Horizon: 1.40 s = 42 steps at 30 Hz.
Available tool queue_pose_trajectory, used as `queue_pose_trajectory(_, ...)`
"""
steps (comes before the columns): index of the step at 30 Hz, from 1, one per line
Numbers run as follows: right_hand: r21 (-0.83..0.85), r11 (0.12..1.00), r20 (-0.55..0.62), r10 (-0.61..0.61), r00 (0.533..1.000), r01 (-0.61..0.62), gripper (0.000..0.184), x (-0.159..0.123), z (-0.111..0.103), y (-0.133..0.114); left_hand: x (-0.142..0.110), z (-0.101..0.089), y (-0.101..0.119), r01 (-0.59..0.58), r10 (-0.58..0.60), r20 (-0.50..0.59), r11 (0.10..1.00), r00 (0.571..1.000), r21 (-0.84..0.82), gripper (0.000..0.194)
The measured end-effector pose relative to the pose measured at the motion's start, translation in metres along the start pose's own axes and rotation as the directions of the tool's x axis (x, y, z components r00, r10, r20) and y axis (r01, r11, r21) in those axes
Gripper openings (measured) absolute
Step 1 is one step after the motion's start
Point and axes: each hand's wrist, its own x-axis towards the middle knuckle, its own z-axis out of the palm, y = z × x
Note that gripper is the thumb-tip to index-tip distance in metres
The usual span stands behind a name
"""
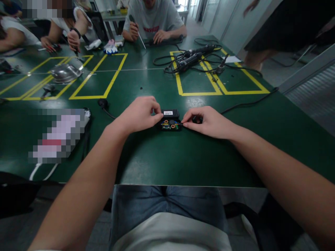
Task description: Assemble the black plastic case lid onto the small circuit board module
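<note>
A small opened black electronics housing (170,130) lies on the green table with its circuit board (166,125), coils and coloured wires exposed. Directly behind it is a black ribbed cover (175,114) bearing a white label. My left hand (142,113) is closed in a pinch at the cover's left end, thumb and index finger touching it. At the housing's right end, my right hand (209,122) pinches a thin black cable where it enters the housing; the fingers partly hide it. A black plug (103,103) on a cord lies left of my left hand.
To the left lies a blurred-out phone-like object (59,134) with a white cable. Black tools with tangled cords (191,59) lie at the back right, a metal bowl-shaped part (65,73) at the back left. Across the table a person (157,21) holds a screwdriver; others sit left.
</note>
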Motion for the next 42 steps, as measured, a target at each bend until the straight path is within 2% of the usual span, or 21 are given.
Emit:
queue_pose_trajectory(3,-0.007,1.000,-0.004,-0.008,1.000,0.008,0.017,0.000,0.002,0.000,0.002,0.008,-0.002,-0.015,0.013,-0.121,1.000,0.993,-0.015,0.030)
queue_pose_trajectory(6,-0.015,0.999,-0.006,-0.029,1.000,0.028,0.016,0.000,0.002,0.001,0.005,0.016,-0.005,-0.042,0.041,-0.068,0.999,0.997,-0.020,0.039)
queue_pose_trajectory(9,-0.032,0.997,-0.002,-0.073,0.997,0.073,0.018,0.001,0.001,0.002,0.007,0.020,-0.006,-0.054,0.055,0.016,0.998,0.998,-0.044,0.039)
queue_pose_trajectory(11,-0.043,0.994,0.006,-0.104,0.995,0.104,0.017,0.001,0.001,0.002,0.007,0.021,-0.006,-0.051,0.053,0.030,0.997,0.998,-0.062,0.038)
queue_pose_trajectory(20,-0.077,0.983,-0.008,-0.168,0.986,0.167,0.019,0.001,0.003,0.006,0.005,0.019,-0.002,0.016,-0.014,0.026,0.997,1.000,-0.075,0.032)
queue_pose_trajectory(26,-0.151,0.969,-0.026,-0.201,0.979,0.195,0.016,0.001,0.005,0.002,0.006,0.018,-0.003,-0.016,0.017,0.037,0.999,0.999,-0.027,0.037)
queue_pose_trajectory(29,-0.183,0.958,-0.044,-0.231,0.972,0.220,0.014,0.002,0.006,0.000,0.005,0.015,-0.007,-0.028,0.028,0.003,1.000,1.000,-0.009,0.037)
queue_pose_trajectory(32,-0.180,0.962,-0.056,-0.217,0.974,0.204,0.017,0.003,0.007,0.000,0.004,0.012,-0.009,-0.033,0.032,-0.019,0.999,0.999,-0.025,0.035)
queue_pose_trajectory(38,-0.162,0.975,-0.092,-0.170,0.981,0.153,0.009,0.003,0.011,0.000,0.005,0.016,-0.007,-0.033,0.034,0.034,0.999,0.999,-0.035,0.038)
queue_pose_trajectory(42,-0.139,0.980,-0.111,-0.155,0.982,0.139,0.007,0.002,0.013,0.000,0.003,0.010,-0.005,-0.023,0.023,-0.011,0.999,1.000,-0.049,0.032)
